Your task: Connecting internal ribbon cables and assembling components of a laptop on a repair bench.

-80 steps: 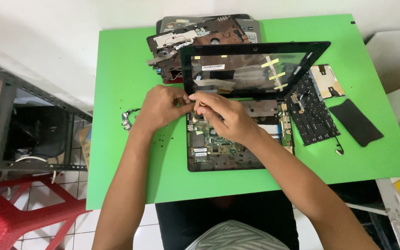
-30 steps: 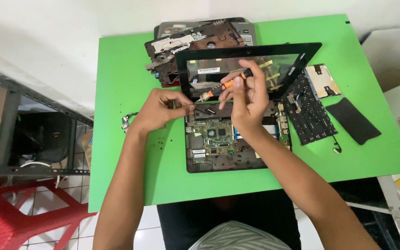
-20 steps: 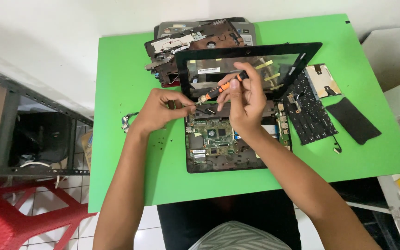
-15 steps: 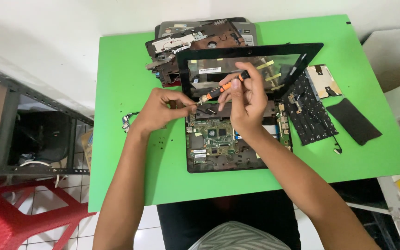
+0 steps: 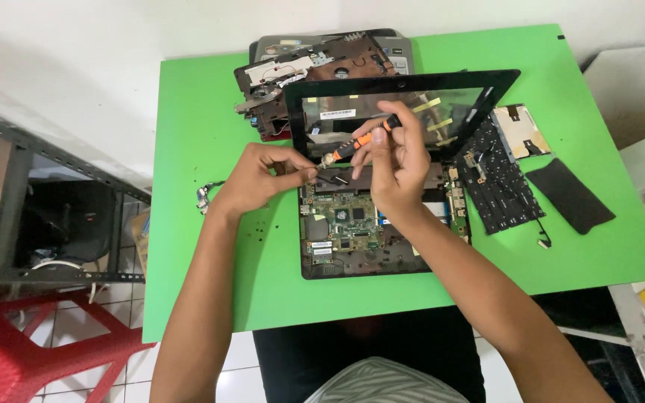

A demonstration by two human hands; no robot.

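Two hands over the open laptop base [image 5: 371,231] on the green tabletop [image 5: 195,112]. My right hand [image 5: 397,164] has a closed grip on the screwdriver [image 5: 356,144], fingers pinching the orange-and-black handle, shaft slanting down-left, tip at the base's upper left corner near the hinge. My left hand [image 5: 259,179] rests on the tabletop just left of the base, thumb and forefinger pinched together right by the screwdriver tip; cannot tell if anything is between them. Base lies at tabletop centre, green board [image 5: 345,224] exposed. Screen frame [image 5: 404,112] stands tilted up behind the base, black bezel, yellow tape strips inside. Behind it a stack of brown casing parts [image 5: 315,71]. Keyboard [image 5: 498,179] lies right of the base, touching a small board with a tan plate [image 5: 520,130]. Black flat pad [image 5: 569,194] further right, apart. Small cable piece [image 5: 204,195] left of my left wrist. Few loose screws on the tabletop near my left forearm. Red stool [image 5: 46,351] on the floor lower left.
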